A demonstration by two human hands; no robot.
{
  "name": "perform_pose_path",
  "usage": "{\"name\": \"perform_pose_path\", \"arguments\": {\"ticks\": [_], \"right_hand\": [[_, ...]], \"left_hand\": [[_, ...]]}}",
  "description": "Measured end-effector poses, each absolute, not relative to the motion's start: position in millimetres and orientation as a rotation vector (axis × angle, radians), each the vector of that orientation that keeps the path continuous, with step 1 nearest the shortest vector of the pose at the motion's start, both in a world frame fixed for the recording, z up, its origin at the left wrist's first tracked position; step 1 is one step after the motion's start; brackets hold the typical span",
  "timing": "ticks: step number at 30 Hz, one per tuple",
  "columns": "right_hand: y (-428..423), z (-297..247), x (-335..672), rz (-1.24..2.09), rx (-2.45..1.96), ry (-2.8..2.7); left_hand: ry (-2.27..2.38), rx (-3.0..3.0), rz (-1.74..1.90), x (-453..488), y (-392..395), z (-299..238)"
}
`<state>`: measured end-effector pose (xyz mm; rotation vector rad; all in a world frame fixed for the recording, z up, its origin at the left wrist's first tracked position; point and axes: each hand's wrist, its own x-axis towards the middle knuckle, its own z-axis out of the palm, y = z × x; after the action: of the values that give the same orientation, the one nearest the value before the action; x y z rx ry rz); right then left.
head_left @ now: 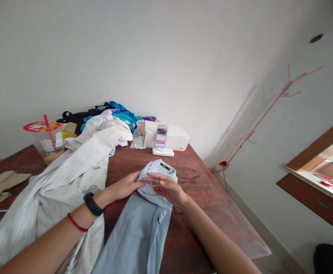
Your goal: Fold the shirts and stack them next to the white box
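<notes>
A light blue shirt (135, 228) lies folded lengthwise on the wooden table, its collar with a dark label (164, 166) at the far end. My left hand (129, 184) rests against the left edge of the shirt just below the collar, fingers stretched toward the right. From the right, my right hand (169, 188) reaches across the shirt, its fingers long and nearly straight, pointing left. The fingertips of both hands come close together over the cloth. Part of the right fingers underneath is hidden.
White striped garments (55, 190) are heaped on the left, with blue and dark clothes (123, 114) behind. A plastic cup with a straw (48, 142) stands at the left. A phone on a white stand (163, 151) sits before a white box (178, 137). A pink coat rack (269, 104) leans right.
</notes>
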<state>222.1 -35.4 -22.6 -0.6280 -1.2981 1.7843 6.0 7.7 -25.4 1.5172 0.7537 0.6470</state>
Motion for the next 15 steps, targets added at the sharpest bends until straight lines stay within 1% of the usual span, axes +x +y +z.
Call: {"name": "perform_pose_path", "arguments": {"ticks": [5, 8, 12, 15], "right_hand": [[-37.4, -19.0, 221.8, 1.773, -0.641, -1.316], [-37.3, -18.3, 221.1, 1.701, -0.716, -1.337], [-30.2, -22.9, 221.5, 1.397, -0.893, -1.287], [-19.9, -27.2, 226.6, 1.163, -0.988, -1.186]], "left_hand": [[0.75, 1.496, 0.644, 6.3, 6.9, -24.3], [0.757, 1.505, 0.645, 6.8, 6.6, -23.0], [0.773, 1.491, 0.68, 8.2, 8.1, -20.6], [0.739, 1.525, 0.81, 8.4, 10.9, -17.5]]}}
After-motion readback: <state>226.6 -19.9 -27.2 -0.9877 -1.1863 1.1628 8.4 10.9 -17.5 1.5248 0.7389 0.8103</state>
